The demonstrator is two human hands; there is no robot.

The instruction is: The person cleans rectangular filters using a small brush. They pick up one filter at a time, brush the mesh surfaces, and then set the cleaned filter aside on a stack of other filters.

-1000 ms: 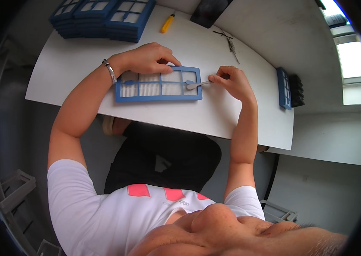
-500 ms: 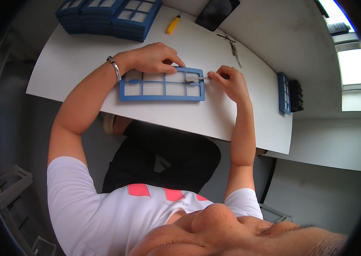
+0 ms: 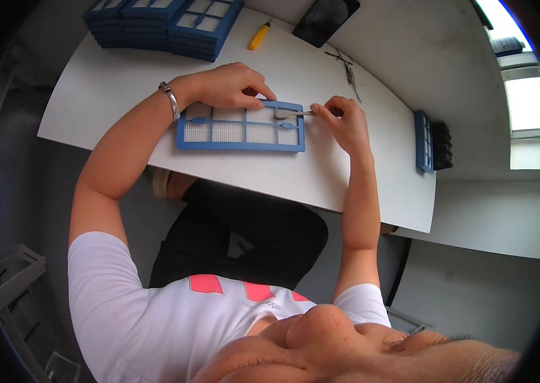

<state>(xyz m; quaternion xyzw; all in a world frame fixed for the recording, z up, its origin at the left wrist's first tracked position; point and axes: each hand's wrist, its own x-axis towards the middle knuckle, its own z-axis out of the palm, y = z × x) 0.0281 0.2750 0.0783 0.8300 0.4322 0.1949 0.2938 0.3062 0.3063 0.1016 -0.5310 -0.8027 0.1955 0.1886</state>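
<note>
Filter frame: a flat blue rectangular filter frame with white pleated panels lies on the white table, near its front edge.
Left hand: the left hand rests on the frame's far long edge, fingers curled down and pressed on the blue rim, holding it flat.
Right hand: the right hand sits just beside the frame's right end, its fingers pinched together on a thin metal tool.
Tool tip: it reaches over the frame's upper right panel; whether it touches the pleats is too small to tell.
Stack: a pile of like blue filter frames stands at the table's far left, cut off by the top edge.
Other items: a yellow-handled tool, a dark flat slab and thin metal pieces lie at the far side.
Right edge: a blue frame with a black block stands on edge; its detail is hard to make out.
</note>
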